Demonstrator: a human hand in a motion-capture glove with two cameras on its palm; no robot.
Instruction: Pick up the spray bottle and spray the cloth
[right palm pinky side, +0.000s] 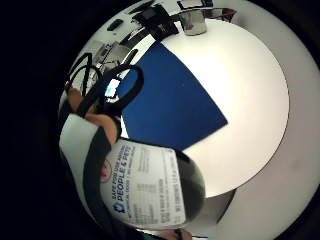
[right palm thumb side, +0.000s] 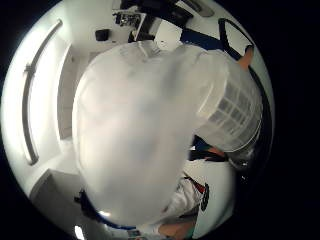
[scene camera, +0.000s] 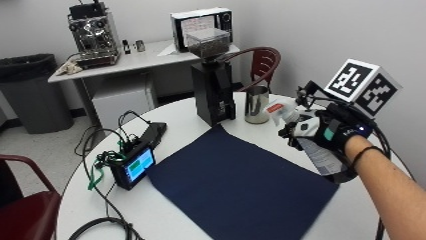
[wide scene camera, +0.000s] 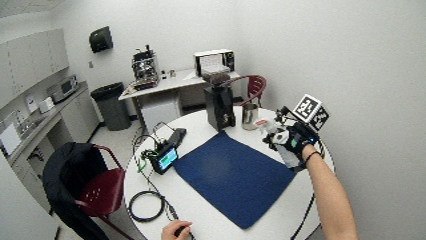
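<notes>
We see a round white table (scene camera: 279, 227) bearing a blue cloth (scene camera: 239, 187); at three o'clock, our gloved right hand (scene camera: 326, 132) grips the spray bottle (scene camera: 313, 145) aloft.

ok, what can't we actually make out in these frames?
- Spray bottle nozzle tip: too small in the outside view, and the thumb side palm view is filled by the bottle's blurred body.
- Right hand trigger finger: hidden behind the bottle head.
- Cloth wetness: no spray or damp patch discernible.
</notes>
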